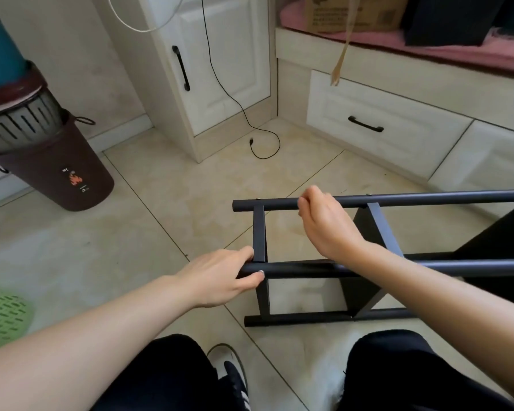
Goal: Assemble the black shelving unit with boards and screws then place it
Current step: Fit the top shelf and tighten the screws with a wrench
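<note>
The scene is evenly lit by soft, bright daylight. Only faint shadows are cast on the tiled floor [166,221], and a pale sheen is seen there. Straight lines are bowed toward the edges by the wide lens. Slight softness is noted at the corners; the centre is rendered sharply.

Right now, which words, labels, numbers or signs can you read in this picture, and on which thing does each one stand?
"NY": small white letters on the brown bin, above an orange flame sign.
A small white mark under the flame: too small to read.
Print on the cardboard box: blurred, not readable.
The black shelf frame and the white drawer: no text visible.
</note>
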Tool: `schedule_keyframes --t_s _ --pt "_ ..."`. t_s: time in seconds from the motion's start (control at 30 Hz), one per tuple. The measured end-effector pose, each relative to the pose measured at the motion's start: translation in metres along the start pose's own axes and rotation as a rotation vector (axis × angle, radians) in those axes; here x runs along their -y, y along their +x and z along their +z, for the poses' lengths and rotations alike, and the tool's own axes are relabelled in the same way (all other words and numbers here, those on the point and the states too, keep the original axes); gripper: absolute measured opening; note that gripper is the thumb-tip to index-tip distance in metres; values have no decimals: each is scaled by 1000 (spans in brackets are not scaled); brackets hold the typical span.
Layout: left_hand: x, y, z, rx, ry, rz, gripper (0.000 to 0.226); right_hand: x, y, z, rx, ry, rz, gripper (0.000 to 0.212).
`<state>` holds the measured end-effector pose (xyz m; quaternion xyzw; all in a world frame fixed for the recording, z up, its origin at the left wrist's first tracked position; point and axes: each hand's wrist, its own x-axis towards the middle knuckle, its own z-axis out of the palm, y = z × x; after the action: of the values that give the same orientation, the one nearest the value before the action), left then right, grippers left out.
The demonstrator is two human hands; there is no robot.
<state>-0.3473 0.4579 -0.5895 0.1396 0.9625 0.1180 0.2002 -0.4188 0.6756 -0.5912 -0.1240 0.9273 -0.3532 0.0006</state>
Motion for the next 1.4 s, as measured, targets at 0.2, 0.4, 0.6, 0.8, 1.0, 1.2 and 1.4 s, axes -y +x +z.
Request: schedule_keyframes --t_s 0.2,0.4,0.6,0.8,1.0,1.2,1.4 --pt "2 2 15 -235 99 72 52 13 55 26 48 -57 -94 30" --pt "-14 7 36 -529 119 -65 56 16 85 47 199 -32 -44 26" --pt "-13 21 43 -752 163 79 51 12 94 58 208 -70 -44 25" --pt "5 27 44 -722 198 286 54 9 88 64 197 -121 -63 26" --pt "9 24 47 -667 184 309 61 7 81 65 176 -126 -96 28" --pt "13 17 35 -538 210 253 59 4 76 65 150 -148 -144 29" --pt "18 17 22 -328 230 206 67 5 78 62 158 -122 -141 30"
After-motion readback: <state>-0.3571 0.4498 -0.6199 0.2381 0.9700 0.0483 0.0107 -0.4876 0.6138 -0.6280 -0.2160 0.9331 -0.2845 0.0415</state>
